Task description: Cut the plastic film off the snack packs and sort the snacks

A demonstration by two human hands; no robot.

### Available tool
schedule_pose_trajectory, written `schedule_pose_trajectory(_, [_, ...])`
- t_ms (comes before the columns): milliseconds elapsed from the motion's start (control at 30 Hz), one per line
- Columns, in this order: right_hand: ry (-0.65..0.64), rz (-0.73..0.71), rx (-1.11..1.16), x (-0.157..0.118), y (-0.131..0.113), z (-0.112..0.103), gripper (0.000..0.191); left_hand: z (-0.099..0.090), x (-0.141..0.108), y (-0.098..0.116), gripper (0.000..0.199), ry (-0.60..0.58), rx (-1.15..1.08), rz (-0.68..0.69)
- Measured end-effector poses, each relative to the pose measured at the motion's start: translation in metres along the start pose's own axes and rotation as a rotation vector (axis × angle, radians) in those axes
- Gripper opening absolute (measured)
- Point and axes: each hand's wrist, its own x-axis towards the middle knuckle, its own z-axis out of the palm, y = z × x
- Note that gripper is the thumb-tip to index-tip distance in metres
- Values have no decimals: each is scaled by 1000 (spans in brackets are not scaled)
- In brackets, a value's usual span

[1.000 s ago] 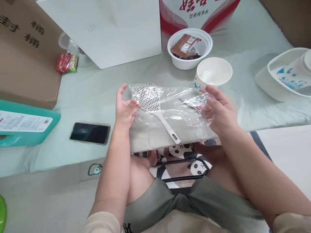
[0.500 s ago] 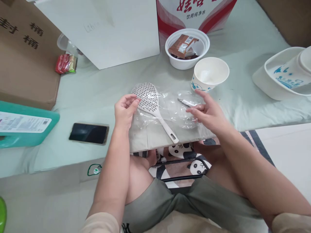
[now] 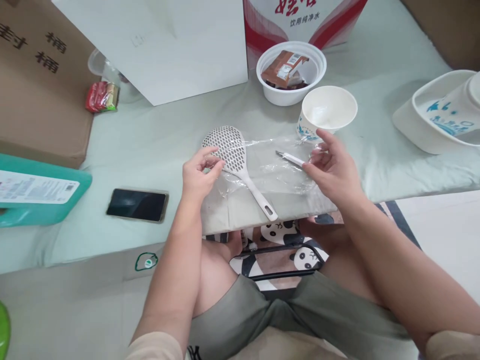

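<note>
A pale skimmer [image 3: 228,148] with a perforated head lies on the cloth-covered table, its handle pointing to the near edge. Crinkled clear plastic film [image 3: 262,172] spreads over and beside it. My left hand [image 3: 202,170] is at the skimmer head's left side, thumb and index finger apart, touching the film. On the right, my right hand [image 3: 332,165] has its thumb and index finger spread and the other fingers curled by the film's edge. A slim white tool with a dark tip [image 3: 291,158] lies beside my right thumb; whether the thumb touches it is unclear.
A paper cup [image 3: 328,110] and a white bowl with packets [image 3: 270,94] stand beyond my right hand. White and red-white boxes [image 3: 198,55] are behind. A phone [image 3: 137,205] and teal container [image 3: 75,182] lie left; a white basket [image 3: 410,125] is far right.
My left thumb and fingers have parted from a closer pinch. My right hand has shifted slightly right, and the film between the hands looks more drawn out.
</note>
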Motion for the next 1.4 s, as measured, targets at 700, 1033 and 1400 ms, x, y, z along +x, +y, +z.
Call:
schedule_pose_trajectory(700, [35, -133, -526, 1, -7, -6, 28, -10, -11, -5, 28, -2, 134, 185])
schedule_pose_trajectory(1033, [122, -439, -278, -20, -26, -10, 20, -15, -23, 6, 39, 148, -49, 296])
schedule_pose_trajectory(1400, [-239, 544, 361, -21, -29, -9, 43, 16, -28, 8, 22, 47, -334, -180])
